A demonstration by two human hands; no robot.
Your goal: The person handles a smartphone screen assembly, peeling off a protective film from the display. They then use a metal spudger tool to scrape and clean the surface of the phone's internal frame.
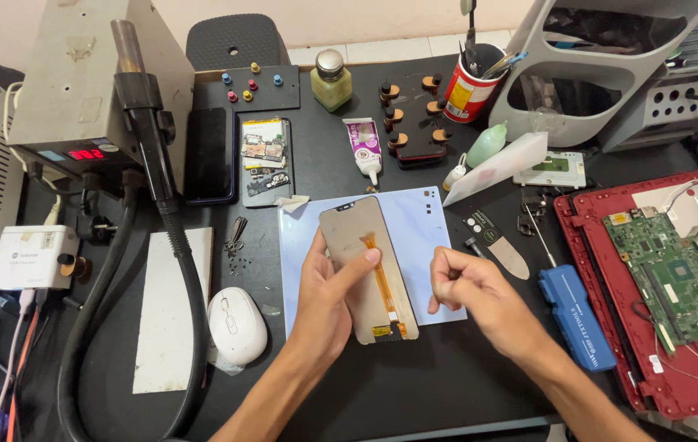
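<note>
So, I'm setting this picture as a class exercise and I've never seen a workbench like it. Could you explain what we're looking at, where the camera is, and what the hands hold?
There is one picture, taken by a camera on the person's head, looking down at a dark workbench. No robot: just two bare hands. The left hand holds a phone screen panel, back side up, with an orange ribbon cable along it, above a pale blue mat. The right hand is pinched shut beside the panel; what it grips is too small to tell. Around them lie a white mouse, a blue-handled screwdriver, an opened red laptop showing its green circuit board, a glue tube and a hot-air station with a black hose.
</note>
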